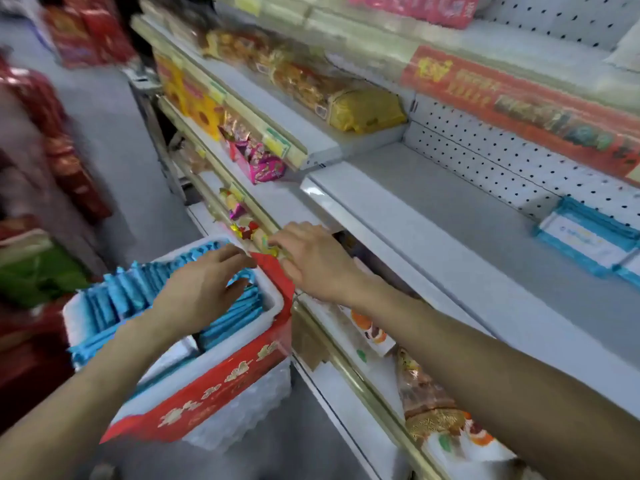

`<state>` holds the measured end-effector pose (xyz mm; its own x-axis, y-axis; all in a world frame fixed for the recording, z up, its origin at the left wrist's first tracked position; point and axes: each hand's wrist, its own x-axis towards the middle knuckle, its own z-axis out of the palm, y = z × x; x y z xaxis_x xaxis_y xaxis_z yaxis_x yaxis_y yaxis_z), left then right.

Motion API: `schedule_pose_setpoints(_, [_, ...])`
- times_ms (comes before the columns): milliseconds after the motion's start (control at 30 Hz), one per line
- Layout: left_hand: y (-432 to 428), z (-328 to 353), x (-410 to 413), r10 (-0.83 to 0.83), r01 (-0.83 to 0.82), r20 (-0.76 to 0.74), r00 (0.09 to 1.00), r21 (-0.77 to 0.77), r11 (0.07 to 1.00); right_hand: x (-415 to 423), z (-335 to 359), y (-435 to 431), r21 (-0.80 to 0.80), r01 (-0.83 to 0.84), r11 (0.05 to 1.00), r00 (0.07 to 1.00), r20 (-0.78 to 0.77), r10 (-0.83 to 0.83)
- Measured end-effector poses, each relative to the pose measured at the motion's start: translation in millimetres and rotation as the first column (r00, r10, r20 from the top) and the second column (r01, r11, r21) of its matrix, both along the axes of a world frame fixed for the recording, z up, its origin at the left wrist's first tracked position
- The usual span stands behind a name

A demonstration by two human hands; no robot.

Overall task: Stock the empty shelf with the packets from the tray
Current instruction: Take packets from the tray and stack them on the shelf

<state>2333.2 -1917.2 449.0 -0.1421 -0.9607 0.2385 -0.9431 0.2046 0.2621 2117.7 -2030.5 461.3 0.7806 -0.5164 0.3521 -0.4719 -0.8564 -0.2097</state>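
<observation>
A white tray (277, 303) with a red printed band stands low at the left, filled with several blue packets (117, 299) standing on edge. My left hand (201, 289) hovers over the packets with fingers spread and slightly bent, thumb near the blue packet tops, holding nothing that I can see. My right hand (311, 261) reaches past the tray's far corner with relaxed fingers, empty. The white shelf (450, 251) at the right is mostly bare; a few blue packets (585, 237) lie flat at its far right by the pegboard back.
Shelves to the left and above hold yellow, orange and pink snack bags (263, 161). A lower shelf (381, 375) beneath my right arm carries wrapped goods. Red and green boxes (38, 268) stand across the grey aisle floor at the left.
</observation>
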Motion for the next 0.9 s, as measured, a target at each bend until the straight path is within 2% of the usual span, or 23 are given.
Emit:
schedule_pose_setpoints(200, [69, -26, 73, 0.322, -0.322, 0.005, 0.947, 0.046, 0.946, 99, -38, 22, 0.191, -0.205, 0.96, 0.964, -0.132, 0.232])
schedule_pose_setpoints(367, [109, -44, 98, 0.407, -0.406, 0.015, 0.913, 0.111, 0.907, 136, -61, 27, 0.327, -0.217, 0.92, 0.893, -0.313, 0.322])
schedule_pose_setpoints(433, [118, -48, 104, 0.421, -0.42, 0.008, 0.907, 0.089, 0.903, 144, -65, 34, 0.367, -0.25, 0.896, 0.89, -0.277, 0.362])
schedule_pose_setpoints(533, [131, -51, 110, 0.454, -0.452, -0.062, 0.889, 0.044, 0.891, 151, -62, 52, 0.313, -0.393, 0.865, 0.906, -0.03, 0.422])
schedule_pose_setpoints(600, [140, -54, 111, 0.43, -0.43, -0.082, 0.899, 0.019, 0.903, 152, -57, 67, 0.213, -0.503, 0.838, 0.863, 0.078, 0.499])
schedule_pose_setpoints(700, [150, -62, 113, 0.341, -0.339, -0.068, 0.938, 0.038, 0.94, 154, -57, 85, 0.097, -0.643, 0.76, 0.764, 0.013, 0.645])
schedule_pose_setpoints(800, [155, -67, 116, 0.3, -0.297, -0.044, 0.953, 0.059, 0.953, 156, -66, 92, 0.106, -0.664, 0.74, 0.726, -0.142, 0.673])
schedule_pose_setpoints(900, [153, -66, 117, 0.289, -0.287, -0.024, 0.957, 0.065, 0.956, 158, -73, 92, 0.142, -0.658, 0.74, 0.705, -0.231, 0.671])
